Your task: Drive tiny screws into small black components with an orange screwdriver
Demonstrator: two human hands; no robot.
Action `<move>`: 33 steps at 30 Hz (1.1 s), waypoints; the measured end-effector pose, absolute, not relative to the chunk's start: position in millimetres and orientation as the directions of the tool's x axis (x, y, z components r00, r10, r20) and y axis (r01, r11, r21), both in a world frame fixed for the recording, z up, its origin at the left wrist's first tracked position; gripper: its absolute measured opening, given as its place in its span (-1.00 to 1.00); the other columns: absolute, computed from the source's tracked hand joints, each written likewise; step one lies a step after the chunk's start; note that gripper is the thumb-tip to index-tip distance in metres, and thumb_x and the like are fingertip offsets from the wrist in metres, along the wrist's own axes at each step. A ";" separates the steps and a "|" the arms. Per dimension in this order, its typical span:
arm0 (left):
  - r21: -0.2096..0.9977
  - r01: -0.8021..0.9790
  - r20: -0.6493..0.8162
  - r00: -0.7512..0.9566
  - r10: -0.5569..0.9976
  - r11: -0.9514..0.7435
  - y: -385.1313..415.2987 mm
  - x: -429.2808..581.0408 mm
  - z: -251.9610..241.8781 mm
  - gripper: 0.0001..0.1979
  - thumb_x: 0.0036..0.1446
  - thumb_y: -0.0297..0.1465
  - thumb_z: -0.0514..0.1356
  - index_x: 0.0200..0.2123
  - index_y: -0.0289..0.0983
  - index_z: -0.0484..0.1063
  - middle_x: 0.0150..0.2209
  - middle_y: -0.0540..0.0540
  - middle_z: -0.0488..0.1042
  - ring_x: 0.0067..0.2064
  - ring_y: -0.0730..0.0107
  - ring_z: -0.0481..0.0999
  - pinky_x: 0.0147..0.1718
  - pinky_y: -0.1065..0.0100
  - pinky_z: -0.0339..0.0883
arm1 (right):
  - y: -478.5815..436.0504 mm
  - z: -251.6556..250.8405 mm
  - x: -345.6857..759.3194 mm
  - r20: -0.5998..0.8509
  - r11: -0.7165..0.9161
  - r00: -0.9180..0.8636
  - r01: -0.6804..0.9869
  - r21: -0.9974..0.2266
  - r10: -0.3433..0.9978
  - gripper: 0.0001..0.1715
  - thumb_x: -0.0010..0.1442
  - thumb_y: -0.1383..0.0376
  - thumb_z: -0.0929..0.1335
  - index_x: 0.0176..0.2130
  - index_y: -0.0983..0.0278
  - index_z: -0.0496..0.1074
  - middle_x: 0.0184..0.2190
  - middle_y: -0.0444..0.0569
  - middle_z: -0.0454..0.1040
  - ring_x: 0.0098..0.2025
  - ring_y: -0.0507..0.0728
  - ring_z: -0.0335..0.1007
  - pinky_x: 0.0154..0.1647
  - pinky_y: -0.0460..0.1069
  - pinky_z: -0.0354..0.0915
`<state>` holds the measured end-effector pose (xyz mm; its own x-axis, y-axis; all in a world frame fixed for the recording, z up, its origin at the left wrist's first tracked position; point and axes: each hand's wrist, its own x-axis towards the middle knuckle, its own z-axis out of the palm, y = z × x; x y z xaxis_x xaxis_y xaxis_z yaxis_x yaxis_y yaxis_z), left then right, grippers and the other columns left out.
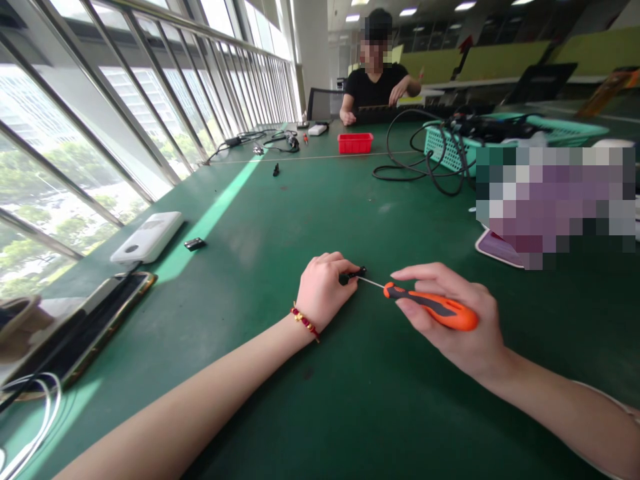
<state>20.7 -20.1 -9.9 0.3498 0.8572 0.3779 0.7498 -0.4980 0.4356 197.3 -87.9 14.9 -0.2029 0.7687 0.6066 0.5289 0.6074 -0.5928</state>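
My left hand (324, 291) rests on the green table (280, 400) with its fingers closed round a small black part (361, 272), whose kind I cannot make out. A screwdriver (435, 307) with an orange and dark grey handle lies in my right hand (470, 327), between thumb and fingers. Its thin metal shaft points left, and the tip meets or nearly meets the black part; contact is hard to tell. A red beaded bracelet (306, 323) circles my left wrist.
A small black piece (195, 244), a white device (148, 237) and a phone (100, 333) lie left. Farther back stand a red bin (355, 144) and a teal basket (445, 148) with black cables (400, 177). A person (376, 83) sits at the far end. A railing (200, 80) borders the left.
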 end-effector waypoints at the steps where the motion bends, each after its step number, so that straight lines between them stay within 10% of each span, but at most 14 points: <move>1: 0.436 0.749 0.380 0.349 0.857 -0.499 -20.1 20.7 -10.2 -0.86 -0.04 -0.47 0.20 -0.37 -0.22 0.55 -0.39 -0.01 0.51 -0.33 0.37 0.44 -0.27 0.32 0.30 | -87.6 14.7 196.6 0.620 0.607 -0.180 0.526 -0.596 0.764 -0.78 0.09 0.35 0.34 -0.19 0.25 0.32 -0.66 -0.26 0.24 -0.65 -0.08 0.15 -0.57 -0.12 0.17; 6: 0.434 0.743 0.394 0.351 0.849 -0.509 -17.7 19.8 -12.4 -0.86 -0.05 -0.47 0.21 -0.38 -0.22 0.55 -0.40 0.00 0.50 -0.34 0.37 0.44 -0.28 0.33 0.30 | -81.4 9.6 192.3 0.645 0.596 -0.079 0.484 -0.641 0.760 -0.39 -0.01 0.36 0.39 0.03 0.29 0.18 -0.40 -0.10 0.35 -0.41 0.03 0.33 -0.37 -0.06 0.30; 12: 0.393 0.727 0.462 0.374 0.804 -0.563 -1.1 8.9 -11.9 -0.86 -0.02 -0.47 0.19 -0.37 -0.25 0.54 -0.41 -0.02 0.48 -0.34 0.38 0.42 -0.28 0.34 0.30 | -78.0 8.5 195.6 0.564 0.541 -0.118 0.497 -0.679 0.817 -0.96 0.10 0.34 0.33 -0.34 0.25 0.36 -0.57 -0.18 0.38 -0.57 -0.05 0.29 -0.54 -0.13 0.23; 33: 0.382 0.701 0.456 0.424 0.782 -0.602 18.6 -4.4 -13.3 -0.85 -0.04 -0.48 0.17 -0.37 -0.26 0.53 -0.38 -0.03 0.49 -0.30 0.37 0.44 -0.26 0.35 0.34 | -57.5 -6.9 203.0 0.423 0.414 -0.074 0.417 -0.810 0.903 -0.86 0.08 0.26 0.36 -0.33 0.29 0.37 -0.45 -0.09 0.45 -0.58 -0.05 0.29 -0.58 -0.14 0.27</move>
<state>-4.4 18.6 -13.3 0.4240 0.7824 0.4561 0.7009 -0.6024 0.3818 203.0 -57.5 -6.9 -0.0741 0.9030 0.4232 0.4167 0.4136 -0.8095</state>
